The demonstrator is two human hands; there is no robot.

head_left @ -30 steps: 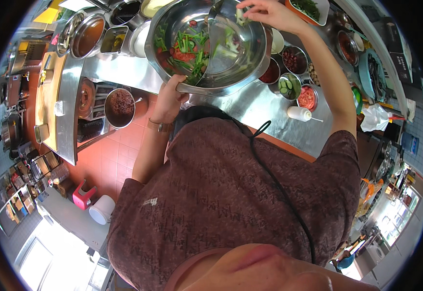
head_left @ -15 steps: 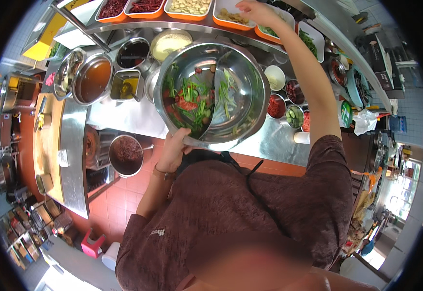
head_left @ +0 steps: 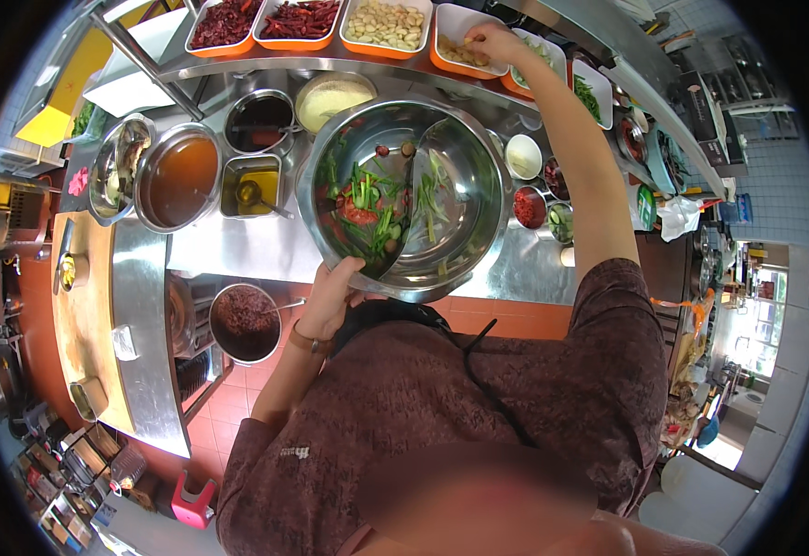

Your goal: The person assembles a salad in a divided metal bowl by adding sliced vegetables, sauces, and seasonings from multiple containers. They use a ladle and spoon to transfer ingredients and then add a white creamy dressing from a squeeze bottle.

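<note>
In front of me stands a divided metal hot pot [head_left: 479, 222], a curved wall splitting it in two. Chopped green scallions [head_left: 366, 190] lie over something red in its left half, with a few brown round pieces; thin scallion strips [head_left: 434, 190] lie in the right half. My left hand [head_left: 333, 295] is closed on the pot's near-left rim, thumb on top. Stretched to the raised shelf, my right hand [head_left: 495, 44] reaches into a white-and-orange tray [head_left: 442, 26] of yellowish slices [head_left: 463, 52]. Its fingers are bunched on the slices, their tips partly hidden.
More trays on the shelf hold dried red chilies [head_left: 301, 20], pale cloves [head_left: 384, 22] and greens [head_left: 587, 97]. Left of the pot stand bowls of reddish-brown broth [head_left: 180, 171], dark liquid [head_left: 259, 120] and yellow oil [head_left: 250, 181]. Small cups [head_left: 529, 207] stand at right.
My right hand has lowered onto the yellowish slices, fingers drawn together. The whole view has shifted slightly. My left hand keeps its hold on the pot rim.
</note>
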